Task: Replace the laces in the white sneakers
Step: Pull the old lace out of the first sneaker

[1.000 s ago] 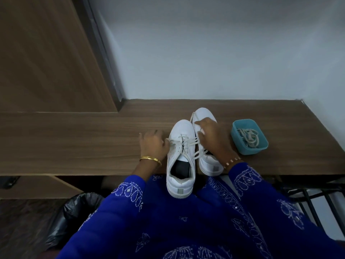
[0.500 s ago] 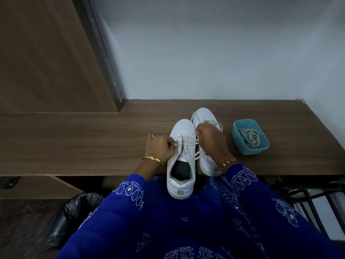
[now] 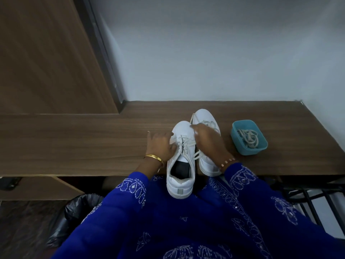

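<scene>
**Both hands at the near sneaker's laces**

Head view: I see two white sneakers side by side on the wooden desk (image 3: 93,144). The near sneaker (image 3: 180,165) overhangs the desk edge, heel toward me. My left hand (image 3: 160,144) pinches its laces (image 3: 183,144). My right hand (image 3: 208,141) lies over the far sneaker (image 3: 203,116); its grasp I cannot tell. A blue tub (image 3: 249,137) on the right holds spare laces (image 3: 248,138).

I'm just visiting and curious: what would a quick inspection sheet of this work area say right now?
Surface: wooden desk, bare wood on its left part.
Job's things: near sneaker overhangs the desk edge, still laced; far sneaker beside it; teal tub holds loose laces.
Clutter: nothing seen.
Hands: left hand and right hand at the near sneaker's laces; grip unclear.
Cables: nothing seen.
Surroundings: pale wall, wooden panel, black bin bag, dark metal rack.
</scene>
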Demonstrator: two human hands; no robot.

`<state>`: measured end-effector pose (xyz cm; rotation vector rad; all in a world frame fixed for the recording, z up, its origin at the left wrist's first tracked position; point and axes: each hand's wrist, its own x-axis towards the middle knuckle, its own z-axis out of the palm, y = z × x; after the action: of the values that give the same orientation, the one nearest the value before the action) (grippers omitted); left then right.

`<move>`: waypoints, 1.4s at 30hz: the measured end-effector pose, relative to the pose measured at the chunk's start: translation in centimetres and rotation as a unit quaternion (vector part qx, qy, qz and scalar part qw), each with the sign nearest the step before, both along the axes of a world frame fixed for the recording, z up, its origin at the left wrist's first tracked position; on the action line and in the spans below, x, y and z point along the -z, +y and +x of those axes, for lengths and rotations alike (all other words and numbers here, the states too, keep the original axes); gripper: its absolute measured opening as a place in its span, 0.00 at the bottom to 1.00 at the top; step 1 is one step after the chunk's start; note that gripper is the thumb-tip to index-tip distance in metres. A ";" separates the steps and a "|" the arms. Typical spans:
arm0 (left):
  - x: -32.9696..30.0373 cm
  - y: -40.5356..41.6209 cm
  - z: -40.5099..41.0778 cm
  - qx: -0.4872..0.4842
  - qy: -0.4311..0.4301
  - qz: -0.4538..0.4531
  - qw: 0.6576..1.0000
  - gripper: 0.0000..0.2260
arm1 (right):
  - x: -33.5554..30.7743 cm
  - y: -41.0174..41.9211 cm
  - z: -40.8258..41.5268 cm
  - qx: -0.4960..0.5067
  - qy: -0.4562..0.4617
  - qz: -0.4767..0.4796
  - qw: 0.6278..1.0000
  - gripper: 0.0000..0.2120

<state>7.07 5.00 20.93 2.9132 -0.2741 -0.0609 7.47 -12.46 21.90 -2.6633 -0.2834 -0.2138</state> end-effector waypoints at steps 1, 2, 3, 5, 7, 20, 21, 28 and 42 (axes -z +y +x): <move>0.1 -0.5 0.0 0.021 0.001 -0.001 1.000 0.16 | 0.4 0.8 -0.2 -0.026 0.030 -0.027 0.999 0.18; 0.2 -1.0 -0.1 0.038 -0.001 -0.002 0.999 0.14 | 0.9 1.4 -0.4 -0.043 0.050 -0.056 0.996 0.16; 0.1 -1.4 -0.1 0.048 -0.001 0.004 0.999 0.13 | 1.3 1.9 -0.5 -0.050 0.059 -0.083 0.994 0.14; 0.2 -1.3 -0.1 0.044 -0.002 0.015 0.999 0.11 | 1.8 2.3 -0.5 -0.038 0.053 -0.111 0.992 0.11; 0.6 -0.9 -0.1 0.024 -0.012 -0.012 1.000 0.11 | 1.9 2.1 -0.2 -0.024 0.037 -0.129 0.991 0.08; 1.5 3.6 -1.1 -0.219 0.006 -0.467 0.857 0.13 | -0.9 -4.3 0.9 0.184 -0.113 0.061 0.974 0.06; 1.4 3.6 -1.2 -0.219 0.006 -0.455 0.863 0.13 | -1.1 -4.4 0.8 0.190 -0.117 0.066 0.973 0.06; 0.5 2.0 0.3 -0.193 -0.018 -0.036 0.980 0.16 | -0.3 -1.0 -0.1 0.044 -0.025 0.011 0.999 0.18; 2.1 -0.5 -0.2 -0.024 -0.062 -0.087 0.994 0.10 | 2.1 1.5 0.0 0.011 -0.003 -0.075 0.997 0.09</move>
<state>6.87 4.45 18.80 2.7517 -0.2178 0.1458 7.48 -10.92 19.82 -2.8153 -0.2821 -0.2150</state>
